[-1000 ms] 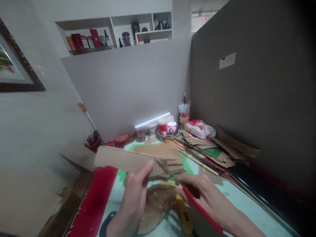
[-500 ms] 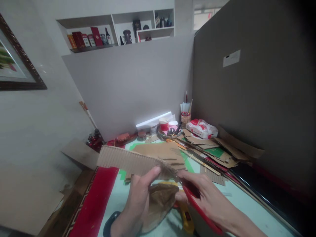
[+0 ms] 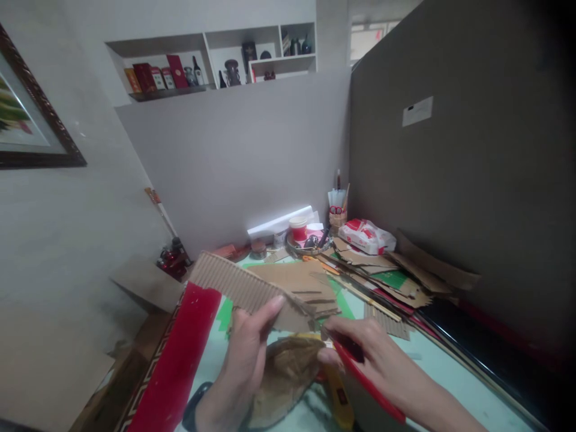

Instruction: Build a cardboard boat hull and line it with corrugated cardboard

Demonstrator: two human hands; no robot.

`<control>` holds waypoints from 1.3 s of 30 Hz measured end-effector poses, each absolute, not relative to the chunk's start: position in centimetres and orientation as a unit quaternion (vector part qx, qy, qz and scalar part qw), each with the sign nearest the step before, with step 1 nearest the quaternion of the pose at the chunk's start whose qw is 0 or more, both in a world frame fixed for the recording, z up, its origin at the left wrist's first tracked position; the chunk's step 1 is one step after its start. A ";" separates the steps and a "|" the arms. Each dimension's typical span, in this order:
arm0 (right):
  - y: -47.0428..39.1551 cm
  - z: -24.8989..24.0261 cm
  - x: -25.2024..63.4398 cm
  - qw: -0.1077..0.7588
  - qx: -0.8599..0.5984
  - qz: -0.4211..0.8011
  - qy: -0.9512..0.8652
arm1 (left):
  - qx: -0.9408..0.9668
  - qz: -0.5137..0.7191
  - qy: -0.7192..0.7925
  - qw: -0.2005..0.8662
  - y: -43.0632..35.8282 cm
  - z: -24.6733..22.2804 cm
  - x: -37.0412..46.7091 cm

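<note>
Dim, cool light leaves the tall dark-grey partition panel (image 3: pixel 450 192) shadowed; the long white strip (image 3: pixel 279 221) glares, the glossy black slab (image 3: pixel 477 351) catches a streak, the upper-right corner blackens, details smear.

Pale wall (image 3: pixel 67 234) running up the left side, a dark ornate-framed picture (image 3: pixel 27 129) hanging on it and being cut off by the view's edge. White shelf unit (image 3: pixel 222 45) sitting high at the back; its compartments are holding boxes, bottles and vases. Light grey panel (image 3: pixel 234 150) standing below it, meeting a dark grey panel (image 3: pixel 454 186) at a corner; the latter is bearing a small white label (image 3: pixel 417 111). Window (image 3: pixel 366 42) showing partly above the dark panel. Pale green tabletop (image 3: pixel 459 378) extending forward, a red runner (image 3: pixel 180 354) bordering its left. Light is falling brighter leftward, dimming rightward.
</note>
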State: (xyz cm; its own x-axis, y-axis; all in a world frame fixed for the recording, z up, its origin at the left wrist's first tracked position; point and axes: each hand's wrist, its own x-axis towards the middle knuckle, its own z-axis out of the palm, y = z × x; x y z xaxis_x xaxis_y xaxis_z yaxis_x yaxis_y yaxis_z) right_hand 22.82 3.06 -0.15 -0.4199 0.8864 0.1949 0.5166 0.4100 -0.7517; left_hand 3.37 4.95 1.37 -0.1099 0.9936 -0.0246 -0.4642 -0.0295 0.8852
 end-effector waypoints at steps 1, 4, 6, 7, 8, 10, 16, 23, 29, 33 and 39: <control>3.1 -0.2 22.8 0.300 -0.451 0.311 -0.781 | 0.343 0.631 0.395 0.573 4.9 1.5 3.4; 3.2 -0.4 22.7 0.302 -0.460 0.318 -0.772 | 0.358 0.624 0.401 0.567 4.7 1.6 3.6; 3.2 -0.4 22.6 0.303 -0.461 0.321 -0.770 | 0.365 0.620 0.402 0.566 4.5 1.6 3.7; 3.3 -0.4 22.6 0.304 -0.461 0.321 -0.770 | 0.368 0.619 0.402 0.566 4.4 1.5 3.7; 3.3 -0.3 22.6 0.304 -0.459 0.321 -0.771 | 0.370 0.618 0.401 0.566 4.3 1.5 3.8; 3.2 -0.2 22.5 0.306 -0.454 0.320 -0.774 | 0.372 0.614 0.397 0.572 4.2 1.4 3.8; 2.9 -0.2 22.5 0.303 -0.445 0.321 -0.780 | 0.342 0.601 0.394 0.605 4.2 1.0 3.9; 3.0 -0.5 22.6 0.309 -0.429 0.341 -0.777 | 0.338 0.628 0.397 0.578 4.8 1.8 3.5; 3.5 -0.8 22.4 0.318 -0.434 0.336 -0.773 | 0.378 0.607 0.400 0.574 4.3 1.5 4.1; 3.1 -0.7 22.4 0.313 -0.432 0.347 -0.771 | 0.370 0.603 0.403 0.581 4.2 1.1 4.4; 3.0 -0.3 22.1 0.302 -0.436 0.360 -0.768 | 0.341 0.592 0.410 0.604 4.4 0.8 4.1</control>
